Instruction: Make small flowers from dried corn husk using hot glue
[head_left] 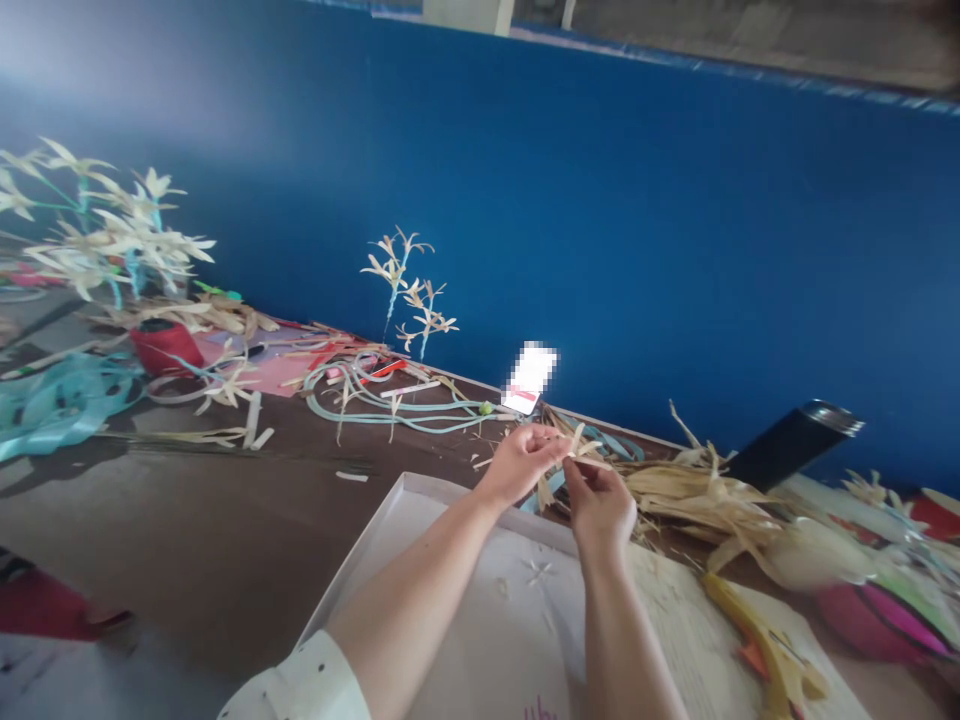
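My left hand [521, 462] and my right hand [598, 505] meet above the far edge of a white tray [390, 545]. Both pinch a small pale flower of dried husk strips [581, 447], its thin petals sticking out between my fingers. My left fingers are closed on its left side; my right fingers grip it from below and to the right. A small finished husk flower [538, 571] lies flat in the tray below my hands.
A heap of dried husks [694, 495] lies right of my hands, with a black flask [791, 443] behind it and a yellow glue gun [765, 650] in front. Husk-flower stems [409, 285] stand against the blue wall. Teal cord [390, 405], a red pot [165, 345] and teal ribbon [60, 400] lie left.
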